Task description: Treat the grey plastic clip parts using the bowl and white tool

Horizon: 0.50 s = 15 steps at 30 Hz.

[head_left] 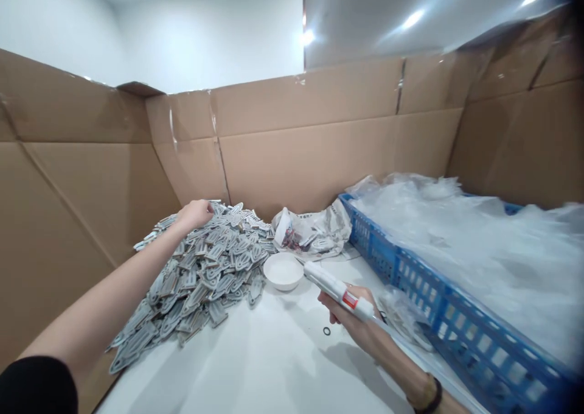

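My left hand [196, 214] reaches to the upper part of a large pile of flat grey parts [214, 268]. Its fingers are curled toward the pile, and whatever they may hold is hidden. My right hand [360, 316] is wrapped round a white tool [335, 287] with a red label, its tip pointing up and left. Just beyond that tip stands a round white bowl [283, 271]. A small black ring [326, 330] lies on the white table [255, 365] to the left of my right wrist.
Crumpled paper [335, 228] holding some parts lies behind the bowl. On the right, a blue basket [410, 271] is heaped with clear plastic bags [483, 249]. A plastic bag [404, 316] rests beside it. Cardboard walls [310, 158] enclose the table.
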Tool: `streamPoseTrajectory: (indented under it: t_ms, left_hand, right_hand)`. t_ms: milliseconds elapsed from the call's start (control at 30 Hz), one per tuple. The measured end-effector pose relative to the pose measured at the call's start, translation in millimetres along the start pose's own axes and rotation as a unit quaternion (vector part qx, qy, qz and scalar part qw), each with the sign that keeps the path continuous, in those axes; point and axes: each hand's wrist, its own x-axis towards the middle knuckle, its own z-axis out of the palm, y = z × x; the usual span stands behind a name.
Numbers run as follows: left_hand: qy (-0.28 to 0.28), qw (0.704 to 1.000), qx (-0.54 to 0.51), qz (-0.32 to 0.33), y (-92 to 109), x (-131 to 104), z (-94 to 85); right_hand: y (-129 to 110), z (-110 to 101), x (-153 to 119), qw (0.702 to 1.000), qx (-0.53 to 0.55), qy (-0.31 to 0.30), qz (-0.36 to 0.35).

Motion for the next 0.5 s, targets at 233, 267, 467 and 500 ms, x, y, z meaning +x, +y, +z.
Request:
streamPoseTrajectory:
  t_ms: [233, 267, 467, 500]
  left_hand:
    - [0.053, 0.982, -0.038, 0.174, 93, -40, 29.5]
    - [0.040, 0.977, -0.047, 0.206, 109, -45, 39.6]
    - [-0.054, 0.945, -0.083, 0.311, 191, -43, 111.6]
    - [-0.061, 0.943, -0.088, 0.315, 200, -38, 121.8]
  right_hand:
    - [-13, -9, 2, 0.974, 0.060, 0.213, 0.054]
    - [-16, -11, 3, 0.970, 0.069, 0.228, 0.055]
    - [-20, -17, 7, 0.970, 0.087, 0.218, 0.070]
    - [-19, -17, 7, 0.971, 0.088, 0.211, 0.068]
